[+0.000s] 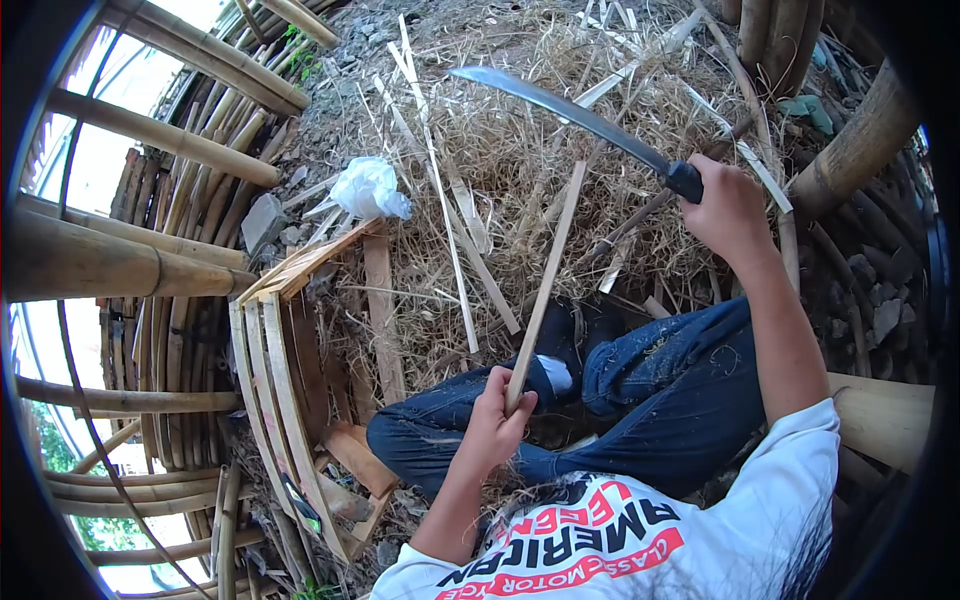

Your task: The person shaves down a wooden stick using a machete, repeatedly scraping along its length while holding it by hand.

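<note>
My left hand (492,420) is closed around the lower end of a flat bamboo strip (549,275), which slants up and away from my lap. My right hand (732,212) grips the black handle of a machete (590,122). Its long curved blade points to the upper left, above the far end of the strip and apart from it. Below both hands are my crossed legs in blue jeans (680,375), dusted with shavings. Part of my right fingers is hidden behind the handle.
Dry bamboo shavings (530,120) and loose strips cover the ground ahead. At left stand a wooden crate (275,370), a white plastic bag (370,188) and bamboo poles (170,150). Thick bamboo posts (860,140) and stones (885,310) lie close on the right.
</note>
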### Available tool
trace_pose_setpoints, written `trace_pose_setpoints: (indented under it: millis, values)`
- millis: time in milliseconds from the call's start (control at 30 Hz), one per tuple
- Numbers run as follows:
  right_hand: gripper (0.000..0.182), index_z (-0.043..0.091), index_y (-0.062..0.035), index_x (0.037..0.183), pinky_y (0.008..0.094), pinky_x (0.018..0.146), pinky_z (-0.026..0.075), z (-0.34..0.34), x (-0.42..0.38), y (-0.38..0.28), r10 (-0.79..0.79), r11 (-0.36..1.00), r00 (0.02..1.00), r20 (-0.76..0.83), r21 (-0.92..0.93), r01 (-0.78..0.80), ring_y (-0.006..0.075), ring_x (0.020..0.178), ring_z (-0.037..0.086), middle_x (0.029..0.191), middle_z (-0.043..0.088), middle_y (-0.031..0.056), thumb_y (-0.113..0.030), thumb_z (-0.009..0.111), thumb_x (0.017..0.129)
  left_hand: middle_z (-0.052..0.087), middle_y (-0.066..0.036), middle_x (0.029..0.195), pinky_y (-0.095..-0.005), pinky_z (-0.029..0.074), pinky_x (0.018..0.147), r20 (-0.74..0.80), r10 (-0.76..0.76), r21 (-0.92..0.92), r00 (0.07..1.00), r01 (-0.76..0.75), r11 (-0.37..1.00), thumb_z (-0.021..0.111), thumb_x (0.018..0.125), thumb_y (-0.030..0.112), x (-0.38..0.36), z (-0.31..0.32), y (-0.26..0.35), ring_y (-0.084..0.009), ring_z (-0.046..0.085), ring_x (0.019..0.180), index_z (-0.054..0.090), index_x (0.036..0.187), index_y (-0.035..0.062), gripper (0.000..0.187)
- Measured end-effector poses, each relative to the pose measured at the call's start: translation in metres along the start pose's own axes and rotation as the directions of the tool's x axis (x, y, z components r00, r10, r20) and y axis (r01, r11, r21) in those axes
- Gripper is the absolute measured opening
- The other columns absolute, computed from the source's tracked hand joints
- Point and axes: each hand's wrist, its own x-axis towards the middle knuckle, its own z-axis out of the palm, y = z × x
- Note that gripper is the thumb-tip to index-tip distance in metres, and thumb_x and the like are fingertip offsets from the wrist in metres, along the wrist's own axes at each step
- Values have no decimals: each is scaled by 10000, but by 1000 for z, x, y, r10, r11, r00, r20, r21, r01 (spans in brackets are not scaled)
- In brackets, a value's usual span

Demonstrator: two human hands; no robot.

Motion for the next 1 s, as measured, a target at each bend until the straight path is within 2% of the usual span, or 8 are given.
trace_pose_setpoints:
  millis: [100, 200, 433, 500, 633, 667, 867, 1000]
  values:
    - [186, 648, -53, 922, 434, 706, 548, 1, 0, -6, -7, 968, 1000, 2, 252, 7, 353, 771, 676, 793, 681, 175, -144, 698, 768, 423, 24, 705, -227, 308, 469, 90, 69, -71, 994, -63, 995, 556, 942, 96, 7, 0, -15, -65, 366, 555, 424, 989, 77, 141]
    - [195, 661, -40, 925, 418, 675, 553, 2, -4, -14, -47, 905, 999, 27, 425, 31, 338, 734, 681, 773, 683, 164, -142, 712, 767, 438, 24, 712, -225, 346, 454, 213, -138, -154, 967, 172, 973, 498, 979, 126, 13, -5, -23, -65, 408, 539, 430, 981, 90, 77]
    - [189, 649, -56, 892, 438, 683, 544, 12, -17, -25, -241, 906, 967, 89, 379, 191, 340, 734, 677, 745, 671, 161, -157, 716, 748, 475, -6, 673, -255, 447, 470, 86, -350, -148, 933, 360, 921, 578, 954, 262, 22, -16, -31, -84, 486, 523, 455, 1058, 54, 263]
    - [190, 643, -71, 884, 449, 691, 537, 17, -18, -25, -272, 903, 957, 99, 371, 218, 348, 736, 669, 734, 663, 161, -165, 710, 733, 487, -21, 684, -272, 432, 486, -1, -325, 80, 946, 324, 943, 663, 895, 305, 18, -19, -31, -104, 488, 540, 458, 1084, 47, 380]
    - [174, 633, -70, 859, 450, 674, 533, 23, -23, -27, -317, 913, 937, 149, 314, 259, 352, 717, 664, 708, 650, 157, -163, 702, 728, 459, 10, 751, -228, 403, 472, 9, -263, 84, 965, 261, 962, 769, 800, 145, 6, -25, -44, -66, 469, 554, 385, 1151, 87, 523]
    - [172, 633, -69, 857, 450, 677, 533, 24, -23, -28, -319, 914, 934, 162, 312, 259, 353, 713, 663, 706, 650, 157, -162, 701, 730, 572, -92, 796, -329, 479, 665, 8, -306, 141, 952, 302, 943, 789, 749, 111, 5, -28, -50, -213, 576, 701, 349, 1238, 43, 661]
    - [193, 652, -68, 900, 449, 702, 535, 21, -24, -34, -305, 918, 933, 191, 320, 235, 359, 738, 664, 732, 660, 164, -160, 704, 739, 644, -241, 907, -426, 505, 717, -99, -196, 388, 976, 219, 895, 700, 796, 59, -15, -25, -47, -415, 651, 866, 361, 1248, 40, 566]
    - [208, 655, -65, 918, 453, 716, 532, 24, -24, -35, -299, 920, 929, 220, 325, 219, 370, 756, 662, 748, 664, 170, -163, 710, 743, 628, -112, 737, -339, 515, 631, -127, -248, 350, 961, 277, 895, 585, 902, 77, -22, -23, -47, -247, 645, 648, 423, 1273, 42, 407]
